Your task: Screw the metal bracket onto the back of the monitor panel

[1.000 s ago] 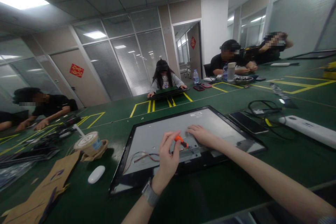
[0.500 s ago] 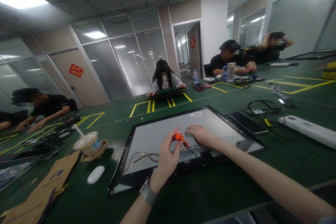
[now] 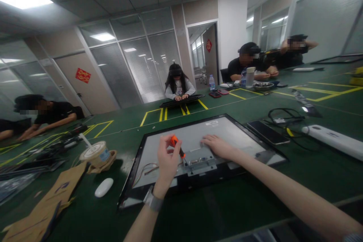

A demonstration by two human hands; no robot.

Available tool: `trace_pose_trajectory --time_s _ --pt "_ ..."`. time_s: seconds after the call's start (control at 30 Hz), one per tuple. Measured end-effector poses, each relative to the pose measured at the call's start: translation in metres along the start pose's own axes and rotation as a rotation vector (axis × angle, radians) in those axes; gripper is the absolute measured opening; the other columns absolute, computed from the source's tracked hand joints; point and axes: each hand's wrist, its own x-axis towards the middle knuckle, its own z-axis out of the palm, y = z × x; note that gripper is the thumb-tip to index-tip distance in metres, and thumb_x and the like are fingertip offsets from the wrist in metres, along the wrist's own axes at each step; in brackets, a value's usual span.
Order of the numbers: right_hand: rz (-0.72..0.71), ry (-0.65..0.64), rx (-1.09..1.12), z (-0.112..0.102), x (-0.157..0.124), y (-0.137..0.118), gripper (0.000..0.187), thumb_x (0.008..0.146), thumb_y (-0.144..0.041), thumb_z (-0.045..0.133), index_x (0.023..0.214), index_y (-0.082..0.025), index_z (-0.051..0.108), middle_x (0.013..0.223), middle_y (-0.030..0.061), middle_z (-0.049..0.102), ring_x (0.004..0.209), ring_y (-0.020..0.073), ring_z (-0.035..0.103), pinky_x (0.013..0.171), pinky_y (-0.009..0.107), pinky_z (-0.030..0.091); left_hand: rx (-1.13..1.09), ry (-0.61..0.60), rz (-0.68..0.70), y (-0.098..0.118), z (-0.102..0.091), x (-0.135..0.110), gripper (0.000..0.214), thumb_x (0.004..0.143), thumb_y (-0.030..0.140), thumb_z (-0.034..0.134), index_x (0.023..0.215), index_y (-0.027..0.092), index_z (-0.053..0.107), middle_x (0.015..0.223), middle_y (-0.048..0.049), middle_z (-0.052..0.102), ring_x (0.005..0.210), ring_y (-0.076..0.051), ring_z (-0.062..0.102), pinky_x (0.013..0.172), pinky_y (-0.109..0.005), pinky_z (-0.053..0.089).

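An orange-and-black screwdriver (image 3: 175, 141) is gripped in my left hand (image 3: 167, 159), its shaft slanting down to the right. The tip is at the left end of a metal bracket (image 3: 202, 164) along the near side of a flat display panel (image 3: 161, 143). That panel lies on the table with its grey back up inside a black frame. My right hand (image 3: 218, 145) rests flat on the panel, right of the bracket, fingers stretched out and holding nothing. Thin wires (image 3: 147, 168) lie on the panel's left part.
A lidded cup with a straw (image 3: 95, 153), a white oval case (image 3: 103, 187) and cardboard (image 3: 53, 204) are on the left. To the right lie a phone (image 3: 268, 132), a black cable (image 3: 286, 115) and a white bar-shaped device (image 3: 334, 141). Several people sit around the green table.
My left hand has moved left with the screwdriver, whose tip is now at the bracket's left end. My right hand stays put. The person opposite has brought both hands together on their panel.
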Motion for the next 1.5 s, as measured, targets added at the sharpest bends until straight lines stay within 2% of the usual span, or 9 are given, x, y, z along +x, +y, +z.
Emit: trace_pose_trajectory --time_s 0.2,0.4,0.63,1.0,1.1,1.27,1.33,1.4,1.5 --pt "-0.011 -0.008 -0.007 -0.0004 0.0001 0.0003 0.058 0.084 0.003 0.040 0.135 -0.019 0.056 0.141 0.0163 0.055 0.132 0.0305 0.049 0.108 0.052 0.037 0.159 0.073 0.186 0.0029 0.0020 -0.0047 0.023 0.087 0.035 0.067 0.104 0.021 0.061 0.087 0.0000 0.052 0.071 -0.012 0.061 0.048 -0.017 0.054" --pt "-0.010 -0.010 -0.008 -0.0017 -0.0005 -0.0009 0.060 0.082 0.004 0.039 0.135 -0.019 0.057 0.140 0.0170 0.055 0.132 0.0309 0.049 0.108 0.053 0.038 0.193 0.060 0.235 0.0007 0.0045 -0.0060 0.024 0.089 0.038 0.065 0.105 0.020 0.061 0.087 -0.0006 0.054 0.072 -0.012 0.061 0.047 -0.017 0.055" --pt "-0.006 0.011 -0.006 0.0006 -0.0007 -0.0004 0.059 0.084 0.004 0.039 0.135 -0.021 0.057 0.140 0.0156 0.056 0.132 0.0298 0.049 0.108 0.052 0.038 0.169 0.043 0.199 0.0001 0.0061 -0.0080 0.024 0.088 0.037 0.067 0.104 0.020 0.061 0.086 -0.0007 0.054 0.072 -0.013 0.062 0.047 -0.017 0.055" --pt "-0.011 0.003 -0.015 -0.0013 -0.0007 -0.0010 0.062 0.082 0.005 0.039 0.134 -0.021 0.057 0.140 0.0150 0.056 0.130 0.0301 0.051 0.107 0.052 0.039 0.187 0.005 0.253 -0.0022 0.0086 -0.0100 0.021 0.089 0.032 0.066 0.105 0.020 0.061 0.086 -0.0003 0.054 0.071 -0.012 0.060 0.048 -0.016 0.053" --pt "-0.010 0.005 -0.014 -0.0002 0.0000 -0.0003 0.061 0.082 0.005 0.039 0.134 -0.021 0.057 0.140 0.0147 0.056 0.130 0.0301 0.051 0.107 0.052 0.038 0.158 -0.047 0.193 -0.0011 0.0073 -0.0095 0.018 0.091 0.031 0.061 0.105 0.020 0.060 0.087 -0.0011 0.055 0.073 -0.013 0.061 0.052 -0.018 0.055" --pt "-0.013 0.020 0.000 0.0035 0.0008 0.0022 0.058 0.084 0.003 0.040 0.133 -0.020 0.058 0.140 0.0161 0.056 0.130 0.0301 0.051 0.108 0.053 0.038 -0.063 -0.194 0.011 0.0019 0.0059 -0.0105 0.019 0.098 0.033 0.046 0.107 0.019 0.055 0.090 -0.0039 0.062 0.067 -0.013 0.064 0.058 -0.024 0.056" --pt "-0.013 0.021 0.005 0.0050 0.0009 0.0036 0.059 0.083 0.004 0.040 0.134 -0.020 0.058 0.140 0.0162 0.055 0.130 0.0303 0.051 0.108 0.053 0.038 -0.078 -0.182 0.013 0.0027 0.0061 -0.0101 0.021 0.097 0.035 0.047 0.099 0.019 0.059 0.090 -0.0042 0.062 0.071 -0.014 0.065 0.062 -0.027 0.056" --pt "-0.012 0.021 0.009 0.0061 0.0009 0.0048 0.061 0.081 0.004 0.041 0.134 -0.020 0.057 0.141 0.0160 0.055 0.131 0.0303 0.050 0.108 0.053 0.038 -0.020 -0.123 0.057 0.0031 0.0064 -0.0087 0.021 0.094 0.037 0.055 0.090 0.019 0.064 0.092 -0.0047 0.060 0.077 -0.016 0.064 0.070 -0.031 0.056" --pt "-0.010 0.024 0.017 0.0064 0.0006 0.0055 0.061 0.082 0.004 0.040 0.135 -0.021 0.057 0.141 0.0151 0.055 0.131 0.0293 0.050 0.109 0.052 0.037 0.067 -0.036 0.092 0.0039 0.0064 -0.0057 0.020 0.090 0.038 0.061 0.089 0.020 0.070 0.091 -0.0046 0.057 0.081 -0.018 0.062 0.075 -0.032 0.054"
